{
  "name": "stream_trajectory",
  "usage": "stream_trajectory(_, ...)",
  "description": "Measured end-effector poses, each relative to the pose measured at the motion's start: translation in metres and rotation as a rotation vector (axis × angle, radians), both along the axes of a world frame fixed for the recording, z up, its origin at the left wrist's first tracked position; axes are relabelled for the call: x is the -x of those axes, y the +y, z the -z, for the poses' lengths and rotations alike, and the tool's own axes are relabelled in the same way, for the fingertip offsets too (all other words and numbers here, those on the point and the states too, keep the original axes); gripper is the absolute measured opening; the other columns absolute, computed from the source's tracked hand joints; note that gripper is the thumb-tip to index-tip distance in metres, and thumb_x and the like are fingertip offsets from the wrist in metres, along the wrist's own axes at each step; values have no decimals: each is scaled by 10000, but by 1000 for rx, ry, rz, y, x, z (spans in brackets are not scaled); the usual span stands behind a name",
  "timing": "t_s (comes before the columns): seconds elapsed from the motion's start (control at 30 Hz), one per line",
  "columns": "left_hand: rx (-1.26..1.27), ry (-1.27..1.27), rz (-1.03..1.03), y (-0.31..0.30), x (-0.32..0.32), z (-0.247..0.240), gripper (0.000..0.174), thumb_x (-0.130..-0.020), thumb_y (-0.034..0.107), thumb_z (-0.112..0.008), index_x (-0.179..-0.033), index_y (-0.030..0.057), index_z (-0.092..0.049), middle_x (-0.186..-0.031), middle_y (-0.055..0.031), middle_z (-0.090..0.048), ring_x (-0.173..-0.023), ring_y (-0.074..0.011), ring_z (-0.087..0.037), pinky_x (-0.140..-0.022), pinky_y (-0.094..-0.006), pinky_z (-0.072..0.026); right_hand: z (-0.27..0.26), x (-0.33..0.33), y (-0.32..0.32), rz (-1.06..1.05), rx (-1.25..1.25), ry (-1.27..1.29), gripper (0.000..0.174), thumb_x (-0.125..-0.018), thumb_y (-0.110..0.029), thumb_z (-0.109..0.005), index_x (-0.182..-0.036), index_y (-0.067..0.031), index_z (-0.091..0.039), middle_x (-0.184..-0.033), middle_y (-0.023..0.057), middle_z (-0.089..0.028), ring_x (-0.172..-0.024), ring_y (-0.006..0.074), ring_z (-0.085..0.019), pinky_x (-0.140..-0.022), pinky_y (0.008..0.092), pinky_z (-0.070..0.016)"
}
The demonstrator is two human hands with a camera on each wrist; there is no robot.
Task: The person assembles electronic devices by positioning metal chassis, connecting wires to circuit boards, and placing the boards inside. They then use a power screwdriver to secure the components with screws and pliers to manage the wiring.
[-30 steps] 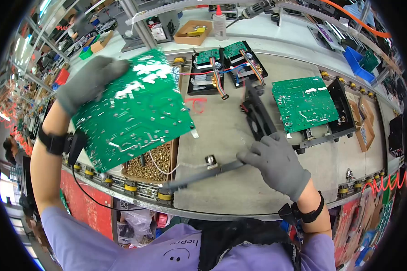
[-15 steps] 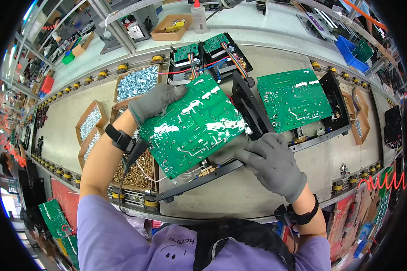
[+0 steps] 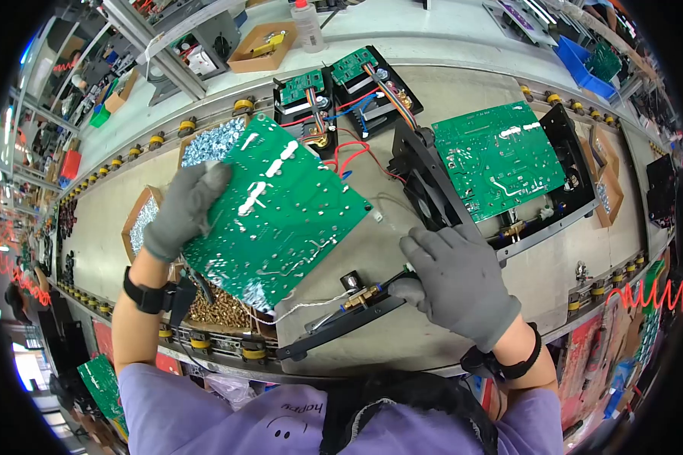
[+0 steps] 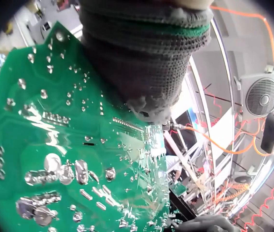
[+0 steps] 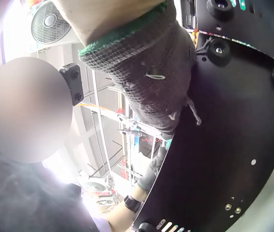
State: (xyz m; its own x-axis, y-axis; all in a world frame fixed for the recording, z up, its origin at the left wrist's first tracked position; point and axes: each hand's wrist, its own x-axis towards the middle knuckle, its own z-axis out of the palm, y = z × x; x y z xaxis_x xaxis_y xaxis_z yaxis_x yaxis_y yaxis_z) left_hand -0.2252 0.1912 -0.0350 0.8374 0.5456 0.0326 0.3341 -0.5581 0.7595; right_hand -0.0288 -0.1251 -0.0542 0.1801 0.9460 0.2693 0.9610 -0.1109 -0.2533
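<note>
My left hand [image 3: 186, 208], in a grey glove, grips a large green circuit board [image 3: 288, 205] at its left edge. The board is tilted, its soldered side facing up, and a white wire trails below it. My right hand [image 3: 463, 284], also gloved, holds the near corner of a black metal chassis [image 3: 349, 327]. A fan [image 3: 431, 203] is set in its upright panel, and a brass fitting [image 3: 363, 296] lies along its front bar. In the right wrist view, that hand [image 5: 151, 77] is at the edge of the chassis's black underside [image 5: 219, 130], which has rubber feet.
Right of the chassis stands a second one topped by a green board [image 3: 501, 159]. Two black units [image 3: 303, 110] with ribbon cables sit behind, red wires [image 3: 353, 155] near them. Boxes of silver screws [image 3: 212, 142] and brass parts [image 3: 220, 307] lie left. Rollers [image 3: 254, 349] edge the table.
The board moved right over the chassis, then back left and turned, uncovering the fitting and red wires. My right hand stayed at the chassis corner while the chassis settled from its earlier swing.
</note>
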Motion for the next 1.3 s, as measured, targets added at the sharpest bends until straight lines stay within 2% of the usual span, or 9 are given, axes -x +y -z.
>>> stream_trajectory(0.13,213,142,14,-9,-16,-34,514,-992,493,-524,-912,2,-653,-670,30,-567,-634,-35,-479,-534,-271,-387,-4,-2,13,-137,173,-1,356,-869,-400,-639,-931,-55,-702,-830,70,-663,-747,219,-622,-762,383,-419)
stream_trajectory(0.27,-410,-17,428,14,-59,-6,567,-984,521,-521,-898,-23,-655,-669,-21,-585,-656,-53,-538,-594,-281,-438,-1,-4,9,-196,333,0,341,-859,-406,-653,-926,-72,-673,-898,62,-655,-810,217,-618,-767,401,-413)
stream_trajectory(0.3,73,335,232,-8,-72,-25,580,-984,536,-510,-912,-20,-658,-626,-35,-562,-595,-73,-536,-578,-300,-445,8,-2,0,-222,83,-22,337,-856,-400,-657,-956,-78,-662,-945,63,-647,-857,220,-613,-790,418,-424)
stream_trajectory(0.4,7,-56,441,-27,-97,-1,618,-986,572,-472,-891,-9,-661,-563,-23,-513,-505,-75,-467,-492,-309,-404,26,4,-31,-208,-197,-117,351,-824,-367,-684,-1046,-99,-635,-1063,55,-615,-982,227,-591,-884,475,-448)
stream_trajectory(0.47,150,431,384,-15,-110,-2,524,-1027,499,-426,-1082,17,-623,-807,-99,-616,-720,-151,-554,-683,-338,-479,32,10,-44,-137,-340,-134,358,-798,-325,-689,-1074,-100,-647,-1065,47,-621,-1005,216,-595,-922,504,-451)
stream_trajectory(0.93,527,221,438,-32,-113,69,470,-1034,440,-436,-1153,4,-565,-837,-141,-670,-685,-207,-644,-704,-341,-535,43,31,-46,91,-293,-202,416,-745,-309,-682,-1139,-181,-644,-1194,30,-604,-1115,220,-552,-1033,491,-326)
stream_trajectory(1.0,-496,-79,706,-11,-116,119,504,-1028,464,-435,-1076,-13,-593,-814,-171,-649,-653,-256,-630,-684,-359,-525,41,28,-43,76,-276,-151,452,-729,-312,-692,-1155,-174,-638,-1195,39,-604,-1115,225,-551,-1024,478,-330)
stream_trajectory(1.1,52,430,265,-32,-120,104,605,-993,542,-465,-942,-41,-621,-730,-161,-628,-621,-236,-612,-644,-374,-503,27,21,-42,39,-262,-54,442,-761,-322,-692,-1159,-139,-631,-1158,69,-613,-1036,261,-574,-974,466,-375)
stream_trajectory(1.3,93,184,47,-53,-106,112,722,-923,622,-507,-813,-80,-635,-664,-228,-610,-649,-335,-641,-666,-436,-488,-15,-10,-10,160,-198,-16,272,-819,-163,-682,-1080,-96,-647,-974,93,-640,-895,261,-605,-789,403,-455)
